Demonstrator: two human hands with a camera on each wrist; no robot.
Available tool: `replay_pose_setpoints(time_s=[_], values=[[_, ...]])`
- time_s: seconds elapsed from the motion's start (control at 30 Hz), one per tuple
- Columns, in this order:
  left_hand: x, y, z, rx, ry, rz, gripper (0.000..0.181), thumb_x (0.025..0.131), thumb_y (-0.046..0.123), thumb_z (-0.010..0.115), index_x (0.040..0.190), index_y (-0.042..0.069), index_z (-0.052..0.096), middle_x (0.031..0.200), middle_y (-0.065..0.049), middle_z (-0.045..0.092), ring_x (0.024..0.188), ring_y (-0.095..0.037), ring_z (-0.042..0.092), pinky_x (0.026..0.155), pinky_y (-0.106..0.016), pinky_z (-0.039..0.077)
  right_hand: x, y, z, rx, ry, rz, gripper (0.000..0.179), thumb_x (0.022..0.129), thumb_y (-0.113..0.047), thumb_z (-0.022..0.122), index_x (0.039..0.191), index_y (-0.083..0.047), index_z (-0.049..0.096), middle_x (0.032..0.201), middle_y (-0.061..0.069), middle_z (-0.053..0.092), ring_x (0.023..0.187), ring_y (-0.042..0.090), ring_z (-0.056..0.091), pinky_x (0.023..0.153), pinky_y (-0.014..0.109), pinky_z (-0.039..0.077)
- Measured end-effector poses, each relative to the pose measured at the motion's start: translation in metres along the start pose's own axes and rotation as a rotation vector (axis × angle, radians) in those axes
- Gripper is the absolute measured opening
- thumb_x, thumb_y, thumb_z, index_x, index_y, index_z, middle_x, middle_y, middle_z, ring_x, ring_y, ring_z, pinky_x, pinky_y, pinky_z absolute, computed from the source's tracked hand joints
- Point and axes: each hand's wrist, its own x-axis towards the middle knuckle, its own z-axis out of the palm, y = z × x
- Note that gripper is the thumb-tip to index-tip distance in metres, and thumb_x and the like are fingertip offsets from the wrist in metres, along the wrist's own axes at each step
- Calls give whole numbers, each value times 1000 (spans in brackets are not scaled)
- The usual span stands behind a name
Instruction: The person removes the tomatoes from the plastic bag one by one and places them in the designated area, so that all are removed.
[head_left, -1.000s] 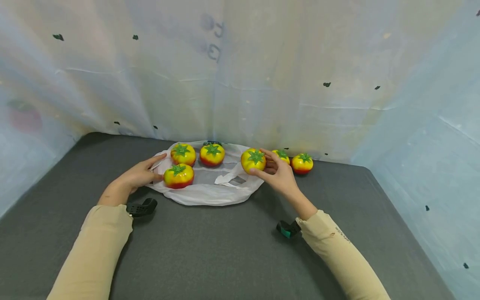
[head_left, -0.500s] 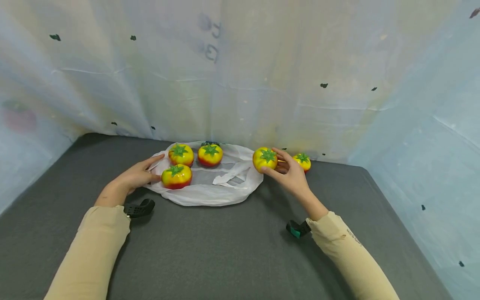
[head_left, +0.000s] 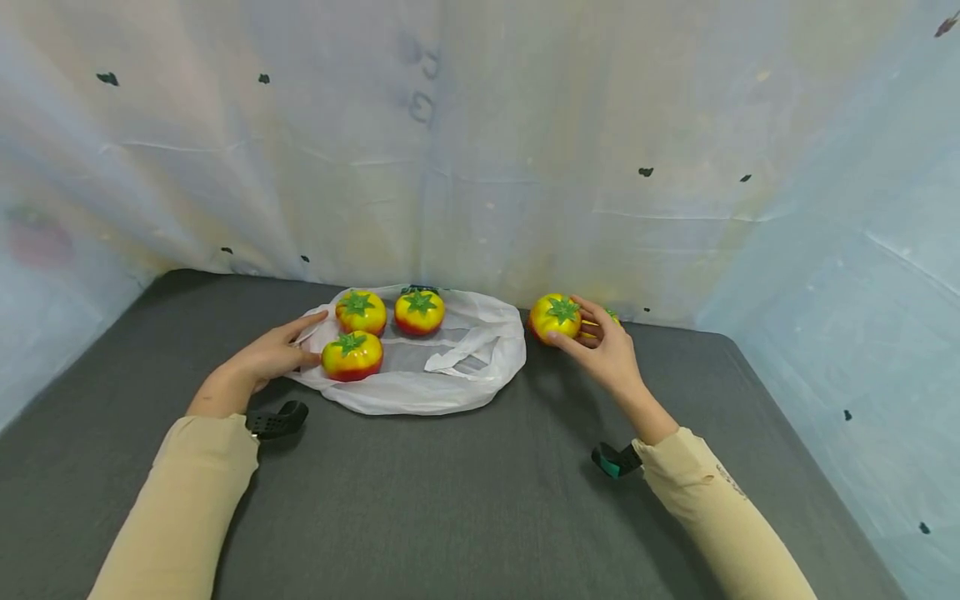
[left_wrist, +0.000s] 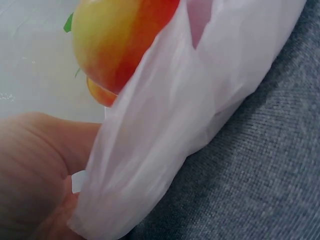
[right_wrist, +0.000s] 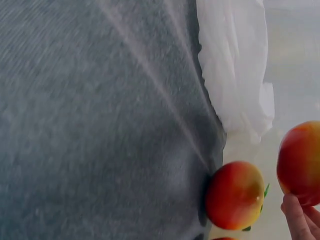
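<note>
Tomatoes were the matter of this moment, but the largest thing was the grey table (head_left: 465,500), closed in by a pale plastic curtain (head_left: 525,150) from 9 to 3 o'clock, so nothing could roll off the far edge. On the table, toward 12 o'clock, lay a white plastic bag (head_left: 420,387), flat and spread, and it carried three tomatoes: one at the near left (head_left: 352,356), one behind it (head_left: 361,311), one beside that (head_left: 419,311). The left hand (head_left: 266,357) rested at the 9 o'clock edge of the bag; its fingers were nearly straight and pressed on the plastic, I judge to keep the thin bag from sliding. The right hand (head_left: 603,350) was at 3 o'clock from the bag, on bare table, with fingers and thumb curled round a fourth tomato (head_left: 555,317). Just behind the fingers another tomato (head_left: 612,315) showed only a little, close to the curtain.
</note>
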Motion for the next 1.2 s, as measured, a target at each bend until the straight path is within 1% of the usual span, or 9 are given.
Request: replay_pose_setpoints(time_s=[0.3,0.5,0.6,0.77,0.9,1.1,1.2], values=[[0,1,0,-6,1,4,84,91,10,57,155,18,3,156,-30,-7,141,-52,-2,109,-70,9,-2,7,-14,-22,44,4,68,85,-34,72,144,-17,43,139,18,50,120,32,57,96,45,50],[1,1,-2,3,-3,1,84,91,11,57,155,18,3,156,-30,-7,141,-53,-1,109,-70,9,-2,13,-21,-27,80,-4,70,85,-34,72,145,-15,42,139,18,50,120,33,57,96,46,49],[0,0,-2,0,-5,-1,85,91,12,58,155,18,2,156,-30,-7,141,-53,-2,109,-70,9,-2,16,-24,-37,81,-3,71,85,-35,71,145,-15,41,140,19,50,120,33,57,96,47,49],[0,-2,-2,-9,-9,1,85,91,13,58,155,18,2,156,-30,-8,140,-53,-3,109,-70,9,-3,20,-29,-55,83,18,73,84,-40,72,146,-16,41,140,18,50,120,32,57,94,46,50],[1,-3,-4,-10,-14,15,85,91,14,59,155,18,2,156,-30,-9,140,-53,-3,108,-71,9,-5,22,-35,-66,95,34,74,84,-40,71,146,-16,40,139,18,51,120,32,57,94,45,50],[2,-4,-4,-30,-29,18,87,90,14,60,155,18,2,156,-30,-10,141,-53,-3,109,-70,9,-8,23,-45,-64,139,49,72,86,-37,70,147,-13,39,140,20,50,121,34,56,96,47,49],[2,-4,-4,-38,-29,24,86,90,13,59,155,17,2,156,-31,-10,141,-52,-3,110,-69,9,-8,24,-49,-65,165,56,73,85,-37,71,147,-13,39,140,21,49,122,35,55,97,47,48]])
